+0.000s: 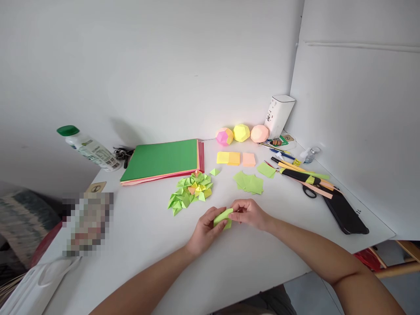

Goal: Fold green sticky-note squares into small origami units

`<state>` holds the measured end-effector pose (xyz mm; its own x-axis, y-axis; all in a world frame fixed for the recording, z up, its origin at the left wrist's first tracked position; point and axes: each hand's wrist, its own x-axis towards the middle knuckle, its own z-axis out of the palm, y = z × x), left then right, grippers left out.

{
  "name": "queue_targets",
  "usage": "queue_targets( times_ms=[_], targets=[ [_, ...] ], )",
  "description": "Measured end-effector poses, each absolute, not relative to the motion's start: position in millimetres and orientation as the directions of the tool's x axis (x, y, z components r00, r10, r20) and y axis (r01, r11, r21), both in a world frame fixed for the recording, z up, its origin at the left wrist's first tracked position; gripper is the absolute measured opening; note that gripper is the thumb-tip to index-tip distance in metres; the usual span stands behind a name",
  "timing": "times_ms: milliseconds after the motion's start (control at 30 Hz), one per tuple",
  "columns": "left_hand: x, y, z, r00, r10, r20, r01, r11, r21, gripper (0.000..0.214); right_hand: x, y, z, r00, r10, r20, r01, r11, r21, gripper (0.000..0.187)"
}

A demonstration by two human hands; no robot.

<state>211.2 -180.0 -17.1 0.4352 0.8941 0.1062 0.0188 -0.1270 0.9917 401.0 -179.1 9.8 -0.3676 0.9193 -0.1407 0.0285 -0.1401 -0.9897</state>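
Between my two hands is a small green sheet of paper [223, 215], partly folded over. My left hand [207, 228] pinches it from the left, thumb in front. My right hand [251, 213] grips its upper right edge between thumb and fingers. Just beyond my left hand lies a pile of folded paper pieces [185, 192], mostly green with some yellow and orange. A single folded green piece [214, 172] sits apart from the pile. Loose green paper squares [249, 182] are spread beyond my right hand, with another green square [266, 170] beside them.
Three faceted paper balls [241, 132] stand by the wall, near a white box-shaped device [279, 116]. Yellow and orange note pads [229, 158] lie before them. A coloured paper stack [164, 159] and a bottle [93, 151] are left; a cutter [297, 176] and black phone [346, 212] right.
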Motion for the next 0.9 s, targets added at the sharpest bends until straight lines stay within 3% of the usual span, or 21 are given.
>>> queue_targets(
  times_ms=[200,667,900],
  targets=[
    [208.9,-181.1,-10.5,0.503,0.859,0.090,0.115,-0.170,0.979,0.027,400.4,-181.3,10.7,-0.351,0.929,-0.115,0.003,-0.121,-0.993,0.028],
    [207.9,-182.5,-7.6,0.569,0.820,0.065,0.082,-0.135,0.988,0.029,399.7,-179.8,9.0,-0.364,0.928,-0.083,-0.001,-0.089,-0.996,0.025],
    [208.5,-182.9,-7.2,0.567,0.821,0.063,0.076,-0.128,0.989,0.029,399.7,-178.7,12.0,-0.359,0.924,-0.130,-0.038,-0.154,-0.987,0.026]
  ],
)
